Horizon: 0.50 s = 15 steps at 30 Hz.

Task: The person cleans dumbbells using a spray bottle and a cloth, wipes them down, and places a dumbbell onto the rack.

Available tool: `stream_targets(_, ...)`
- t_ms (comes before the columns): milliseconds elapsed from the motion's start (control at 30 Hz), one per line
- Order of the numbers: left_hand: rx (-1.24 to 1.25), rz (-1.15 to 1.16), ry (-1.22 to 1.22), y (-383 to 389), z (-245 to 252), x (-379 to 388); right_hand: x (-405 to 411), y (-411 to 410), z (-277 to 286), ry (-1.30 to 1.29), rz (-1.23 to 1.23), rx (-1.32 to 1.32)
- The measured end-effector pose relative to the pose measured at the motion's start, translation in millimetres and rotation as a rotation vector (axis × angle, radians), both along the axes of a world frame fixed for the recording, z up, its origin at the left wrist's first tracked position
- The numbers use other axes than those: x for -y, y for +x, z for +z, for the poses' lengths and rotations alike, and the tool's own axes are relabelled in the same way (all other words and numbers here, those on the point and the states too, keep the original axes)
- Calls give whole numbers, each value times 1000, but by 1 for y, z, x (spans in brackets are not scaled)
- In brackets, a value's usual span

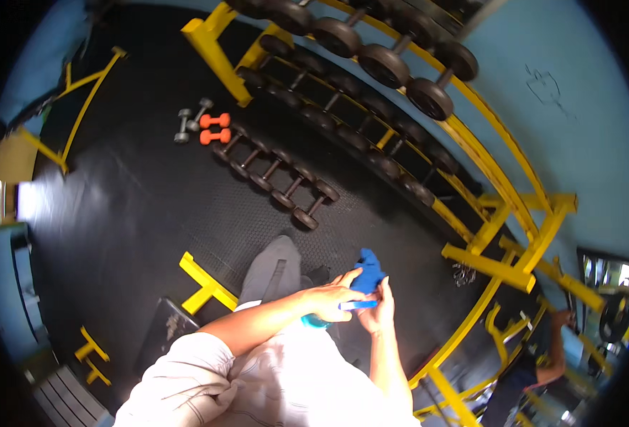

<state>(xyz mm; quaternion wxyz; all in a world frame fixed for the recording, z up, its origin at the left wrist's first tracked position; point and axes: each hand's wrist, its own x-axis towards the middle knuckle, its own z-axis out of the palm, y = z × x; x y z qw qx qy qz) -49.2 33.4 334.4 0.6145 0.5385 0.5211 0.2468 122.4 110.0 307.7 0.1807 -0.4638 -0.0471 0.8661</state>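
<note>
My left hand (pixel 331 303) is closed around what looks like a spray bottle. Its teal body (pixel 314 321) shows below the palm, and a blue-and-white head (pixel 358 305) juts out towards my other hand. A blue cloth (pixel 367 275) is bunched in my right hand (pixel 377 315), whose thumb and fingers partly wrap it. The fingertips of the left hand reach the cloth's near edge; whether they press on it I cannot tell. Both hands are close together in front of my waist. Most of the bottle is hidden by the left hand.
Dark dumbbells (pixel 277 176) lie in a row on the black rubber floor (pixel 133 213), beside orange dumbbells (pixel 215 128) and grey dumbbells (pixel 183 125). A yellow rack (pixel 488 267) loaded with dumbbells runs along the blue wall. A bench (pixel 167 331) is at left; another person (pixel 528 368) is at lower right.
</note>
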Motion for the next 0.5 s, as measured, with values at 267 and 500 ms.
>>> stream_targets(267,20,-1,-367,-70,-121,75,68,-39,-117,228,558,601)
stream_targets(500,94,111,-520,-135,-305,157,40,-174,-350,862,1256,1050)
